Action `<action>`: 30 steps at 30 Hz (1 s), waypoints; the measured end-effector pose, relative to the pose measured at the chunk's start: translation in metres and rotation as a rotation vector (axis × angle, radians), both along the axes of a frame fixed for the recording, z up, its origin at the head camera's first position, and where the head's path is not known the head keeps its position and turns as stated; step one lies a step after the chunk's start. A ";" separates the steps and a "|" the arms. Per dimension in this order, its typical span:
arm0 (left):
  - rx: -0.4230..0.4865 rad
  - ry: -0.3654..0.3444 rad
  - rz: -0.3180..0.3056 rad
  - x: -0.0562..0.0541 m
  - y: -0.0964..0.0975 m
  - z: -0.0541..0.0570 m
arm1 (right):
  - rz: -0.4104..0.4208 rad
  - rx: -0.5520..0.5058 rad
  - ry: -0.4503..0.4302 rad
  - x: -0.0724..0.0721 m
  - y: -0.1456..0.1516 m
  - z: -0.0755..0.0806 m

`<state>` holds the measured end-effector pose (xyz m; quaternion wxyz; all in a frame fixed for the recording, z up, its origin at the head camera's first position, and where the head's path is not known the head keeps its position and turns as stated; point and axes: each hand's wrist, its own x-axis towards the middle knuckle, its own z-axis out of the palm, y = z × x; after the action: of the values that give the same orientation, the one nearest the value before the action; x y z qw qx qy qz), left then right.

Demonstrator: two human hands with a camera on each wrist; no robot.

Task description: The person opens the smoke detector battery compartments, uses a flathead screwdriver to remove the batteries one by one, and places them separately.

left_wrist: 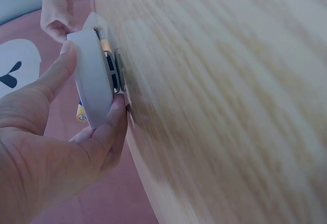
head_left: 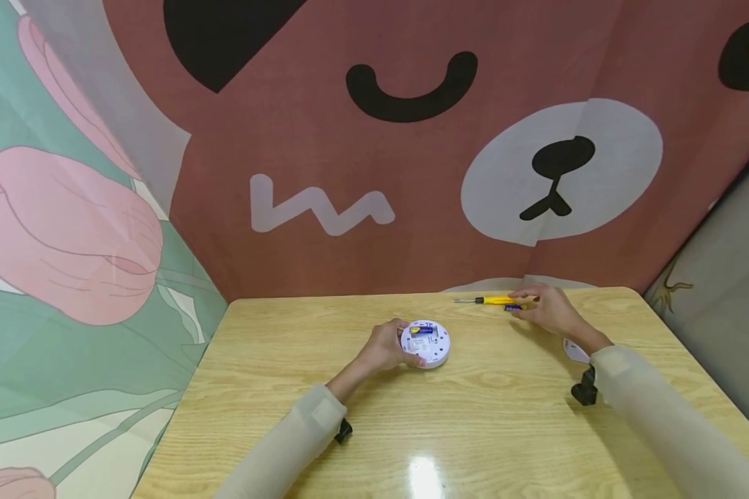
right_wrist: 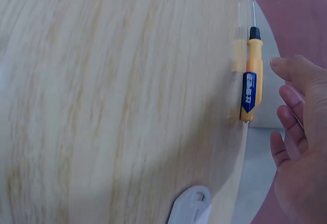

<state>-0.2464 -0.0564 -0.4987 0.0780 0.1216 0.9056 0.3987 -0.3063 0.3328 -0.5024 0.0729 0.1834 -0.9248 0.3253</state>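
My left hand (head_left: 382,348) grips a white round device (head_left: 433,353) by its edge, thumb on one side and fingers on the other. A blue-and-yellow battery (head_left: 422,330) lies in a slot on the device's upper face. In the left wrist view a battery end (left_wrist: 82,114) pokes past the device's rim. At the far edge of the table, my right hand (head_left: 549,310) hovers beside a yellow screwdriver (head_left: 498,301) and a second battery (right_wrist: 249,96). Its fingers are loosely bent and spread, apart from both in the right wrist view.
A white flat piece with a hole (right_wrist: 193,203) lies on the wooden table (head_left: 487,423), partly hidden by my right wrist in the head view. Behind the table's far edge hangs a cloth with a bear print (head_left: 324,263).
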 end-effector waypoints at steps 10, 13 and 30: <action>-0.007 0.011 -0.004 0.000 0.000 0.002 | 0.022 0.012 0.030 0.000 -0.016 0.010; -0.008 0.015 -0.007 0.000 0.001 0.003 | 0.043 0.005 0.056 0.001 -0.021 0.012; -0.023 0.040 -0.014 0.000 0.000 0.002 | 0.174 -0.047 0.132 0.007 -0.055 0.024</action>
<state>-0.2463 -0.0559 -0.4965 0.0643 0.1351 0.9107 0.3851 -0.2997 0.2777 -0.4788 0.1096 0.2824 -0.8905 0.3394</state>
